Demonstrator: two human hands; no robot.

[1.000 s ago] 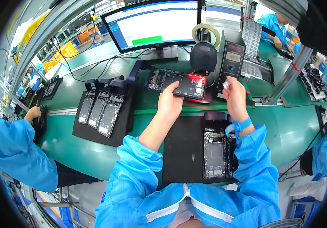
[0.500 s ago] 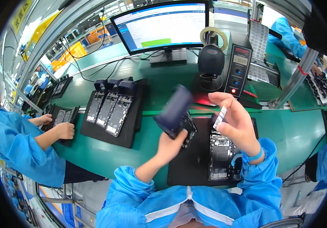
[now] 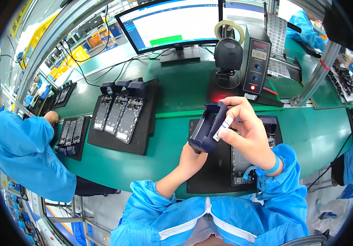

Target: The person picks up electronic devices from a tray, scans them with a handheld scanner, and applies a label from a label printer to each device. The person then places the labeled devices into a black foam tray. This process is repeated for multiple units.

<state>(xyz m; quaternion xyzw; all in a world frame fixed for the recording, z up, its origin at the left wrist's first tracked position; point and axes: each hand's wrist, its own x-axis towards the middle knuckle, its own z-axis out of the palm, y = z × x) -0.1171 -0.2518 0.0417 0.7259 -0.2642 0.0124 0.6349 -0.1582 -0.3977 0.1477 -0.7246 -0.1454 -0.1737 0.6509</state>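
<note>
My left hand (image 3: 192,159) is closed round the lower end of an electronic device with a dark navy plastic housing (image 3: 214,141), held tilted above the mat; the housing's open hollow side shows. Between thumb and fingers, my right hand (image 3: 247,132) pinches a small white printed label (image 3: 222,128), which lies against or just in front of the housing's side. Whether it is stuck on, I cannot tell. Below my right hand, another device with a bare circuit board (image 3: 239,166) lies on a black mat (image 3: 209,176), partly hidden by my wrist.
Several open devices (image 3: 117,119) lie on a black mat to the left. Behind stand a monitor (image 3: 172,28), a black scanner (image 3: 228,55) on a stand with a tape roll, a control box (image 3: 257,61) and a label sheet (image 3: 276,33). A co-worker's blue sleeve (image 3: 29,151) is at left.
My left hand has turned the device so its housing faces right, beside the label. My right hand has shifted slightly left. The co-worker has let go of a mat with devices and reaches farther back.
</note>
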